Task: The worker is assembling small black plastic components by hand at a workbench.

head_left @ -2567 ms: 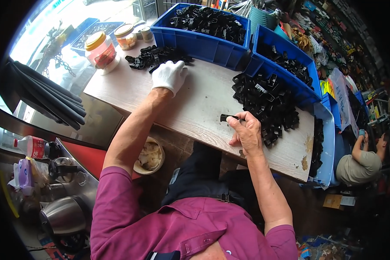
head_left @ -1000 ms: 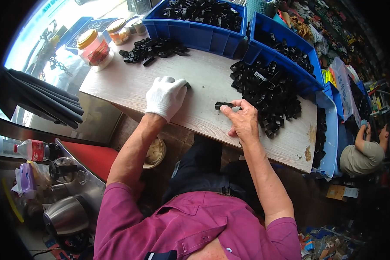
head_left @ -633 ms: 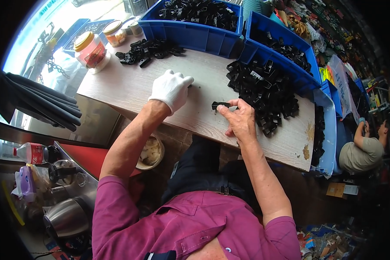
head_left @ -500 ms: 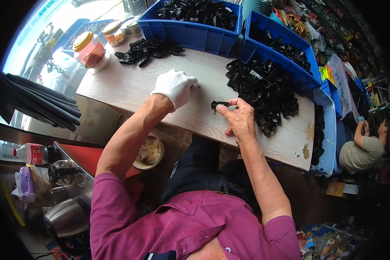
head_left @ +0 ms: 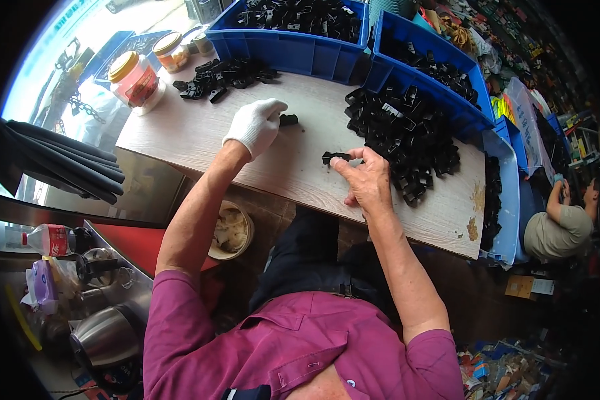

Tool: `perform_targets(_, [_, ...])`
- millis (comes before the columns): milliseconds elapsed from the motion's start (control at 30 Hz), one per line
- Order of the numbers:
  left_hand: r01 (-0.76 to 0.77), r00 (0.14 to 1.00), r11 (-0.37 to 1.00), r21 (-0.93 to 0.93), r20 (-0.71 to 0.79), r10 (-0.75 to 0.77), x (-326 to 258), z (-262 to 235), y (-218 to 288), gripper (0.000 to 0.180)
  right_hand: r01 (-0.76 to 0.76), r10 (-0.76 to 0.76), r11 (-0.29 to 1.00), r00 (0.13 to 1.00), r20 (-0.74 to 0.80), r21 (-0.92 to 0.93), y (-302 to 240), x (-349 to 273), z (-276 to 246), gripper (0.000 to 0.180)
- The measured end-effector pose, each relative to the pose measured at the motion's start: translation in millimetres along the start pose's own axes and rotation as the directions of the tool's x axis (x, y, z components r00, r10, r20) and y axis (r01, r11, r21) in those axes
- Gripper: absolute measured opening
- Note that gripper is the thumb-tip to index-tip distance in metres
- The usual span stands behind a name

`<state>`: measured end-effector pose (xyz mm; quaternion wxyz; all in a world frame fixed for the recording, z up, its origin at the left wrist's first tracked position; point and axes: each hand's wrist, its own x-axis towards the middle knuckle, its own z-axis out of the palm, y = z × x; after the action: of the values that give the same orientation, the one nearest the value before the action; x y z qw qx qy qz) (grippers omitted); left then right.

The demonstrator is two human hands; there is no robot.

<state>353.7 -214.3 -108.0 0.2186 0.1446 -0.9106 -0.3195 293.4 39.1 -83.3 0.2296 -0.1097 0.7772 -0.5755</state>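
My left hand (head_left: pixel 253 127), in a white knitted glove, is closed above the tabletop. A short black plastic piece (head_left: pixel 289 120) sticks out beside its curled fingers, which partly hide it. Bare and to the right, my right hand (head_left: pixel 367 177) pinches a small black plastic clip-like part (head_left: pixel 335 157) between thumb and fingers. To its right lies a large heap of similar black parts (head_left: pixel 400 133). A smaller pile of black parts (head_left: pixel 223 79) sits beyond my left hand.
Blue bins (head_left: pixel 287 50) of black parts line the back of the pale wooden table (head_left: pixel 193 143), with another blue bin (head_left: pixel 433 100) at right. Jars (head_left: pixel 135 80) stand at the far left. A bucket (head_left: pixel 248 233) sits below the front edge. Another person (head_left: pixel 557 230) sits at far right.
My left hand has drawn back to the left, and the black piece by its fingers now shows. My right hand has stayed nearly still with its part.
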Motion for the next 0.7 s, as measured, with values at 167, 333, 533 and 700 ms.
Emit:
perform_targets(167, [-0.153, 0.983, 0.964, 0.217, -0.062, 0.170, -3, -4, 14, 0.023, 0.003, -0.003, 1.000, 1.000, -0.003, -0.013, 0, 0, -1, 0.035])
perform_targets(333, [-0.279, 0.958, 0.824, 0.493, 0.089, 0.272, 0, 7, 25, 0.013, 0.012, -0.012, 1.000, 1.000, -0.013, -0.015, 3, 1, -4, 0.037])
perform_targets(533, [-0.078, 0.997, 0.836, 0.543, 0.029, 0.074, 17, 2, 15, 0.029, 0.040, -0.041, 0.998, 0.999, -0.015, -0.047, 12, 6, -3, 0.038])
perform_targets(700, [-0.073, 0.997, 0.833, 0.548, 0.006, 0.083, 17, -8, -4, 0.025, 0.063, -0.063, 0.997, 0.998, 0.005, -0.051, 3, 1, 2, 0.042])
